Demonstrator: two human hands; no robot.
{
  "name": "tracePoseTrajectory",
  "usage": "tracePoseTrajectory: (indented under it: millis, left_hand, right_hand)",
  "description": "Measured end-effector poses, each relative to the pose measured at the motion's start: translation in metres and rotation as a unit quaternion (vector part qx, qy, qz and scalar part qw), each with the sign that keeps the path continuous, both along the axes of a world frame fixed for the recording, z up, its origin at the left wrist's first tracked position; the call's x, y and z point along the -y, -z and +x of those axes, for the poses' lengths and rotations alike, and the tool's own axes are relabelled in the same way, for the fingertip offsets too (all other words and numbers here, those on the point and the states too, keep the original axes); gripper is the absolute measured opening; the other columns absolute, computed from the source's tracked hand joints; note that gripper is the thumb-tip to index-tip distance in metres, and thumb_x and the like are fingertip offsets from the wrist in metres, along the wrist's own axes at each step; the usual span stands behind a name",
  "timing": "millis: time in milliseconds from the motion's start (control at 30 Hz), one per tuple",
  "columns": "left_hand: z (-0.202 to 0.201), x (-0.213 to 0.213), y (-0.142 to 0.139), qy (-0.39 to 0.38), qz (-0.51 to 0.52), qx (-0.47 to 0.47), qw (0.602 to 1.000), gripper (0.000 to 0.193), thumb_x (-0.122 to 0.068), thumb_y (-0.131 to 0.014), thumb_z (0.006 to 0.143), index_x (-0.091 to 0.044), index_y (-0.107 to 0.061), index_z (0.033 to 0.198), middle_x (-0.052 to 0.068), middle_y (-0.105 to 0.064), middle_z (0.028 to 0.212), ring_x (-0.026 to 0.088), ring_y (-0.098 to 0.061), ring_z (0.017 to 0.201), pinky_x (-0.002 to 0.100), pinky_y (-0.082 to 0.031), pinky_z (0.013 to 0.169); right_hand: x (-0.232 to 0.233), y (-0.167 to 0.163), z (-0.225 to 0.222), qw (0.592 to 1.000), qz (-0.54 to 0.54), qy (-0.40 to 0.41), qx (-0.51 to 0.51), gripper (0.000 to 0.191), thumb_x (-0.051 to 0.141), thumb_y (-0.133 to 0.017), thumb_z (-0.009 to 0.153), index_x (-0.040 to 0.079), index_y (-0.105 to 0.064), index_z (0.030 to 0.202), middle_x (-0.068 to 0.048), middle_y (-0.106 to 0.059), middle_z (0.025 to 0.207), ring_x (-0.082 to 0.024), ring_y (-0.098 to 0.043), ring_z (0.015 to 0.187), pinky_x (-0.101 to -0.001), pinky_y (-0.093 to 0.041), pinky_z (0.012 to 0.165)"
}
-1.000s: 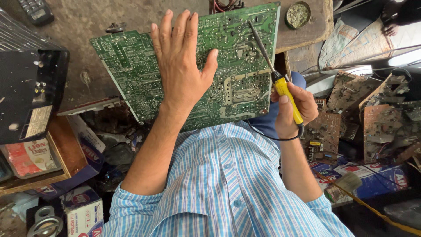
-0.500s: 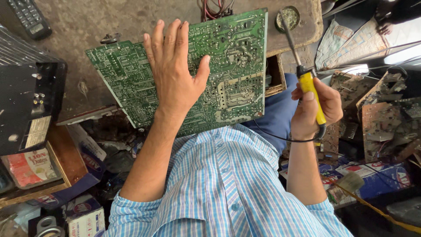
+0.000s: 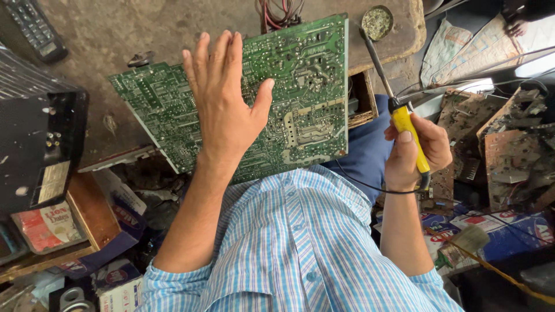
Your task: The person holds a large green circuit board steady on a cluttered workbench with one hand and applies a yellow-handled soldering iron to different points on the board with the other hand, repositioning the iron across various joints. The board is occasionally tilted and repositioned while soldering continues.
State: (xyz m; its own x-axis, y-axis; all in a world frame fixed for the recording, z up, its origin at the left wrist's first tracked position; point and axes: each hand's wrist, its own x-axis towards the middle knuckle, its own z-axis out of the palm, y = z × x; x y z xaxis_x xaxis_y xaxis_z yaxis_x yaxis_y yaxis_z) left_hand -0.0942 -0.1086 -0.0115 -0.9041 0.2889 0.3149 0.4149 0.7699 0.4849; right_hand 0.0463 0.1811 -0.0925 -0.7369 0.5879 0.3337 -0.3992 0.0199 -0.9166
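Note:
A large green circuit board (image 3: 300, 98) lies solder side up across the bench edge and my lap. My left hand (image 3: 222, 98) rests flat on it, fingers spread, near the board's middle. My right hand (image 3: 413, 147) grips the yellow handle of a soldering iron (image 3: 399, 110). The iron's thin dark tip points up past the board's right edge, close to a small round tin (image 3: 377, 22) of dull paste. A black cord runs from the handle down across my blue trousers.
A worn grey bench top (image 3: 144, 29) carries a remote control (image 3: 36, 29) at the far left. A black device casing (image 3: 34, 144) stands left. Cardboard boxes (image 3: 87, 231) crowd the lower left. Scrap brown circuit boards (image 3: 514, 156) pile up right, with a brush (image 3: 468, 240) below.
My right hand has drawn the soldering iron off the board and out to the right. The board and my left hand have shifted slightly in the view.

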Motion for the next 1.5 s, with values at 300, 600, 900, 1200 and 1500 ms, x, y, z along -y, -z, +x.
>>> tracePoseTrajectory:
  millis: [300,600,900,1200,1500]
  left_hand:
    - [-0.008,0.000,-0.013,0.025,0.024,-0.011,0.999,0.067,-0.024,-0.082,0.101,0.001,-0.048,0.153,0.019,-0.047,0.158,0.044,-0.033,0.154,0.063,-0.016,0.132]
    - [0.000,-0.002,-0.011,0.043,0.036,-0.033,0.998,0.058,-0.022,-0.081,0.103,0.001,-0.055,0.149,0.018,-0.049,0.157,0.042,-0.034,0.154,0.063,-0.017,0.132]
    - [0.027,0.015,-0.015,0.030,0.130,-0.039,0.990,0.046,-0.017,-0.081,0.101,-0.003,-0.063,0.141,0.013,-0.060,0.148,0.038,-0.045,0.152,0.055,-0.031,0.128]
    - [0.053,0.017,0.003,0.022,0.125,-0.070,0.989,0.035,-0.013,-0.078,0.101,-0.003,-0.067,0.133,0.012,-0.061,0.145,0.036,-0.046,0.149,0.061,-0.028,0.132]
    - [0.066,0.012,-0.001,0.053,0.110,-0.041,0.992,0.034,-0.011,-0.077,0.103,-0.005,-0.067,0.134,0.012,-0.055,0.150,0.038,-0.041,0.151,0.062,-0.028,0.132]
  right_hand:
    - [-0.003,0.003,0.016,1.000,0.011,0.023,0.016,0.031,0.015,-0.074,0.101,-0.007,-0.063,0.120,-0.018,-0.069,0.093,-0.023,-0.070,0.072,-0.0298,-0.056,0.063]
    - [-0.005,0.005,0.023,1.000,0.010,0.006,0.013,0.031,0.015,-0.075,0.103,-0.006,-0.063,0.121,-0.019,-0.069,0.095,-0.024,-0.070,0.074,-0.0309,-0.058,0.066]
    - [0.007,0.006,0.032,0.999,0.007,-0.023,-0.027,0.032,0.015,-0.078,0.100,-0.004,-0.062,0.120,-0.018,-0.068,0.103,-0.025,-0.071,0.074,-0.0320,-0.058,0.062]
    - [0.012,-0.006,0.049,0.996,0.068,-0.045,-0.020,0.034,0.018,-0.077,0.100,-0.004,-0.066,0.123,-0.018,-0.069,0.097,-0.026,-0.069,0.073,-0.0330,-0.056,0.063]
    - [0.020,-0.007,-0.004,0.989,0.116,-0.073,-0.051,0.034,0.022,-0.076,0.099,-0.004,-0.066,0.119,-0.017,-0.067,0.092,-0.026,-0.066,0.068,-0.0324,-0.055,0.057]
